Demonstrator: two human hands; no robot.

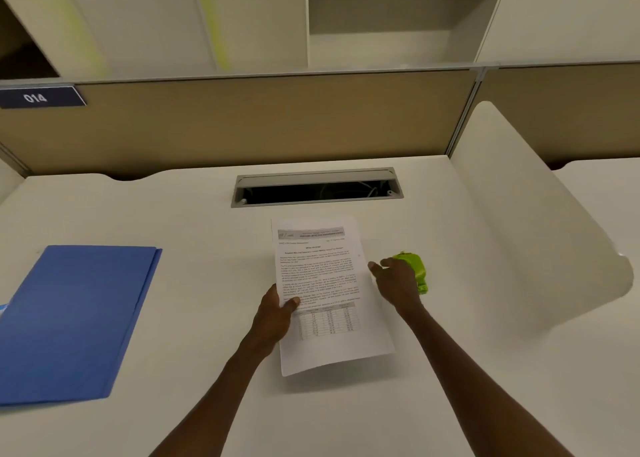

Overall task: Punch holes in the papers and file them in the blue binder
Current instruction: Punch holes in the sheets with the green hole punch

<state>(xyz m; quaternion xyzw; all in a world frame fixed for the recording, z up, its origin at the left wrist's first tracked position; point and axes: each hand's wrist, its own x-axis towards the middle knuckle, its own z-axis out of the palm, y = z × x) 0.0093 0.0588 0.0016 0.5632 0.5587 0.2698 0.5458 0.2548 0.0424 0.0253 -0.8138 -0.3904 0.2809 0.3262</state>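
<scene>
A printed sheet of paper [325, 283] with text and a table is lifted a little off the white desk [194, 235] at the middle. My left hand [275, 316] pinches its left edge, thumb on top. To the paper's right, my right hand [396, 281] grips a small bright green hole punch [414, 269], which sits just beside the paper's right edge. A closed blue binder [74, 321] lies flat at the left of the desk.
An open cable hatch [317, 188] is set in the desk behind the paper. A tan partition wall [242, 124] runs along the back, and a white side divider [530, 235] stands on the right. Cabinets and an open shelf rise beyond.
</scene>
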